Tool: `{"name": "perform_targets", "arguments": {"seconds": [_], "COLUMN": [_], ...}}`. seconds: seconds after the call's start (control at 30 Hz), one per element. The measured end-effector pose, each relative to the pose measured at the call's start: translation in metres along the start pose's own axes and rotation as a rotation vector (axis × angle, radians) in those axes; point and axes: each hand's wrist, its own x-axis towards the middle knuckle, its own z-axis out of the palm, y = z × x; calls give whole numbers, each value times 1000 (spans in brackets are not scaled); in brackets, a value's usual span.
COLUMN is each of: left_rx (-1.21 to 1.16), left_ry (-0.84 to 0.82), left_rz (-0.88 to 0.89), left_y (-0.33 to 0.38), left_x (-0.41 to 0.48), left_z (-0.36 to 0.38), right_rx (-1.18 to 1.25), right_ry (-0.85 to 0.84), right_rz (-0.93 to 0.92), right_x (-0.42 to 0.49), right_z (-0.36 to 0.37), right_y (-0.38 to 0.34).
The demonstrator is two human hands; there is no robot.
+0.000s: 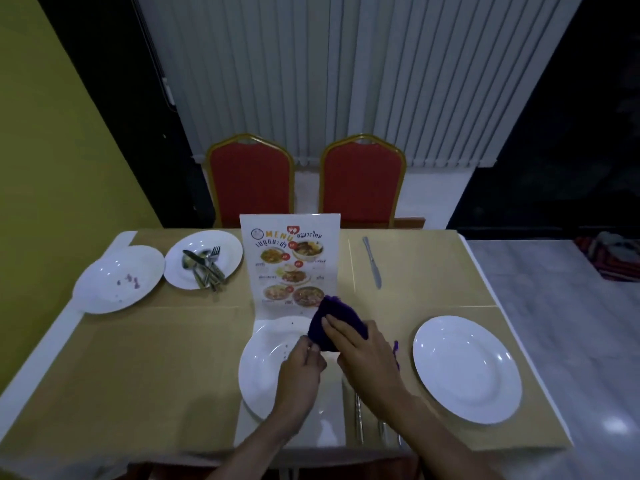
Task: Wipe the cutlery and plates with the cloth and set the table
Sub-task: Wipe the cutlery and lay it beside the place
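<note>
Currently, by judgement, the task stands near its midpoint. The folded purple cloth [334,323] lies on the far rim of the round white plate [263,368], near centre on the tan counter [156,358]. The right grip [360,351] is spread flat with straight fingers, pressing the cloth. The left grip [301,370] is curled at the cloth's near edge; whether it pinches cloth or plate cannot be told.

Apparently done:
- spotless white plate [467,368], near right
- steel knife [372,261], laid far right

Remaining:
- specks on the centre plate
- soiled white plate [117,278], far left
- piled steel cutlery [204,268] on the plate beside it
</note>
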Motion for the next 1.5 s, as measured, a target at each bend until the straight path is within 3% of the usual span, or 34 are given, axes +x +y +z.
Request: {"name": "perform_targets", "arguments": {"seconds": [0.1, 0.2, 0.3, 0.37, 0.47, 0.53, 0.63, 0.73, 0.87, 0.97, 1.0, 1.1, 1.23, 1.37, 1.5], "left_rx": [27, 85, 163, 316, 374, 241, 140, 78, 80, -2, -6, -15, -56, -24, -169], "left_ry": [-33, 16, 53, 57, 66, 55, 61, 45, 22, 48, 46, 25, 45, 31, 47], "left_rz": [29, 72, 60, 93, 152, 103, 110, 118, 153, 126, 128, 141, 140, 163, 69], "left_y": [4, 11, 22, 25, 33, 39, 40, 40, 41, 41, 40, 37, 34, 33, 44], "left_x": [-10, -14, -8, -8, -18, -24, -25, -28, -35, -35, -37, -42, -40, -44, -32], "left_z": [-6, -14, -19, -14, 2, 10, 8, 3, 6, 4, 3, 3, -1, 2, -1], "right_rx": [-12, 9, 308, 293, 51, 37, 39, -101, -24, -94, -70, 100, 58, 366, 751], "right_ry": [-32, -45, 201, 266, 130, 94, 175, 86, 167, 79, 61, 63, 70, 28, 77], "right_rz": [27, 240, 493, 374, -92, -27, 150, -100, 71, -220, -199, 130, -175, 202, 405], "right_x": [7, 15, 11, 10, 9, 11, 17, 14, 18, 16, 20, 35, 20, 42, 42], "right_z": [-17, -31, -40, -54, -59, -57, -58, -63, -64, -60, -63, -70, -65, -75, -86], "right_y": [20, 51, 53, 37, 14, 11, 14, 15, 14, 0, 4, 14, 1, 18, 14]}}
